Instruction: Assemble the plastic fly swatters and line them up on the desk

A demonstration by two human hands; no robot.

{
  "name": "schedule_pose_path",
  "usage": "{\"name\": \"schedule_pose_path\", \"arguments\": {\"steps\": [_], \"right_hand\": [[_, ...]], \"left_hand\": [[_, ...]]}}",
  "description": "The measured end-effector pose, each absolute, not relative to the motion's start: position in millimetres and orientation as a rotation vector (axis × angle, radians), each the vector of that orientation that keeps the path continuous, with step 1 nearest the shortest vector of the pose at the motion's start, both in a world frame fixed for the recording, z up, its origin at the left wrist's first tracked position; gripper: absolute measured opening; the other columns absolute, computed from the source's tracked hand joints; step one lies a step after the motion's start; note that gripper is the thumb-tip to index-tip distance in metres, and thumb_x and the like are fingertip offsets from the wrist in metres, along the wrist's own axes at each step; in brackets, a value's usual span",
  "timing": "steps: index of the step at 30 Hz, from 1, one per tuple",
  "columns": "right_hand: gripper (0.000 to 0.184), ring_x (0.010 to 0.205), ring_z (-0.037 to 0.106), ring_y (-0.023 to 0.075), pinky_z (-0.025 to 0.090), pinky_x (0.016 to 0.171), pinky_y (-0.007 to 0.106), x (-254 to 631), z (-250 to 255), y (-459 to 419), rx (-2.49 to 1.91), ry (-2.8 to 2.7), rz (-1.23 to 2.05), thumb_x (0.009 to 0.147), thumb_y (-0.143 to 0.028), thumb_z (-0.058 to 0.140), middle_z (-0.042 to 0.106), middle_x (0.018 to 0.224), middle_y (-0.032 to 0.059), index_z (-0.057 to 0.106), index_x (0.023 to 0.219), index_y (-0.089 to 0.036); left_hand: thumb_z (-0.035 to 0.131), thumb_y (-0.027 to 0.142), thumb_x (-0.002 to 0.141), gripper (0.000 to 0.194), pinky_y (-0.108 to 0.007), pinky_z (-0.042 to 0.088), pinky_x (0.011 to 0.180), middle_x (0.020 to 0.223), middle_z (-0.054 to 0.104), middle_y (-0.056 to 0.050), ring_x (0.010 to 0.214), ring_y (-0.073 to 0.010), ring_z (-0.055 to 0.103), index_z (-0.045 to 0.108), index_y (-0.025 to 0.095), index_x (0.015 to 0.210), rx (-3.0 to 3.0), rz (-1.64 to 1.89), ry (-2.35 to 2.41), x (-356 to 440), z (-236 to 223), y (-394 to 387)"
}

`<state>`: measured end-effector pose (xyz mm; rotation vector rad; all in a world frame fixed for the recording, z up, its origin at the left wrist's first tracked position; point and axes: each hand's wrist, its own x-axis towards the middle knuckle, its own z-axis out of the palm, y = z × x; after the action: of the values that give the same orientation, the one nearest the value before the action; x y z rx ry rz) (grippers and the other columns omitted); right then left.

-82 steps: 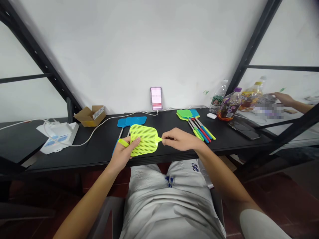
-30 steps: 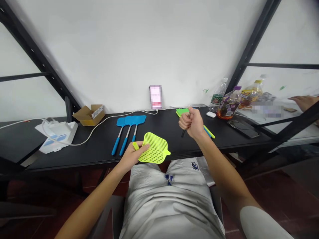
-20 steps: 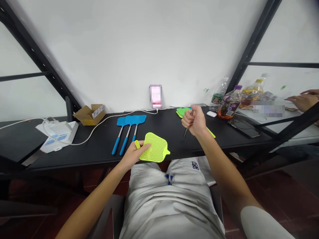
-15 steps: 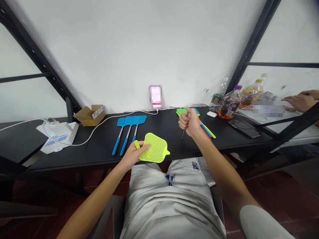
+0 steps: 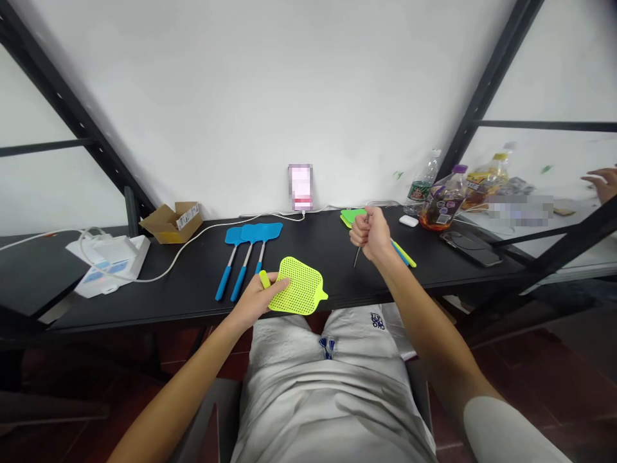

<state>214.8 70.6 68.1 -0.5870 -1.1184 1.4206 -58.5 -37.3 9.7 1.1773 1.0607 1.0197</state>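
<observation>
Above the front edge of the table, my left hand is closed on the rim of a yellow-green perforated fly swatter head, thumb on top. A short yellow-green handle end pokes up by the same fingers; the rest is hidden. Raised over the right part of the table, my right hand is curled into a fist around a thin grey metal rod that sticks out below. Behind that fist lie green swatter heads and blue and yellow handles, partly hidden.
Several blue fly swatters lie left of centre on the black table. A phone leans on the wall with a white cable. Around them are a cardboard box, a power strip, bottles, a white case and a dark phone.
My right hand has shifted slightly right with the rod, which tilts a little differently. My left hand stays put. At far right, another person's hands have drawn back toward the frame edge.
</observation>
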Motion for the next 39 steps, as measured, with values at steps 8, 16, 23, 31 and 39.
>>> {"name": "schedule_pose_path", "arguments": {"steps": [8,16,23,31,39], "right_hand": [[0.052,0.041,0.007,0.0083,0.008,0.041,0.025,214.5,74.3,59.1,-0.564,-1.348,1.533,0.091,-0.05,0.042,0.012,0.047,-0.0082,0.022,0.051,-0.024],[0.035,0.06,0.043,0.012,0.03,0.056,0.026,206.8,75.5,32.6,-1.008,-2.348,0.796,0.093,-0.044,0.057,0.05,0.065,-0.0019,0.053,0.069,-0.019],[0.023,0.073,0.062,0.0151,0.043,0.069,0.026,203.6,66.8,38.1,-0.996,-2.547,0.809,0.098,-0.022,0.042,0.066,0.081,0.0033,0.064,0.099,-0.016],[0.022,0.062,0.058,0.0132,0.038,0.063,0.024,201.4,67.7,35.3,-0.992,-2.659,0.748,0.099,-0.025,0.043,0.064,0.07,0.0002,0.064,0.095,-0.018],[0.026,0.066,0.059,0.015,0.039,0.065,0.025,201.7,66.6,37.7,-0.971,-2.66,0.717,0.1,-0.028,0.043,0.063,0.068,-0.0001,0.066,0.097,-0.018]], "left_hand": [[0.084,0.042,0.074,0.034,-0.022,0.047,0.049,0.071,0.07,-0.005,0.056,-0.0135,0.063,0.073,0.012,0.086,1.131,1.081,1.065,-58.7,9.2,-35.1],[0.076,0.036,0.081,0.029,-0.017,0.023,0.037,0.068,0.062,0.004,0.031,0.0036,0.023,0.061,0.015,0.093,1.041,1.303,0.864,-63.0,13.4,-28.8],[0.076,0.037,0.083,0.029,-0.017,0.02,0.038,0.058,0.055,0.006,0.033,0.0016,0.024,0.061,0.014,0.095,1.097,1.256,0.878,-64.5,8.8,-30.2],[0.079,0.04,0.08,0.032,-0.015,0.018,0.036,0.056,0.054,0.005,0.035,0.0009,0.026,0.065,0.013,0.092,1.099,1.243,0.908,-63.8,11.4,-32.2],[0.08,0.038,0.078,0.032,-0.014,0.018,0.035,0.059,0.055,0.003,0.037,0.0008,0.027,0.067,0.012,0.092,1.07,1.239,0.938,-61.6,14.0,-33.5]]}}
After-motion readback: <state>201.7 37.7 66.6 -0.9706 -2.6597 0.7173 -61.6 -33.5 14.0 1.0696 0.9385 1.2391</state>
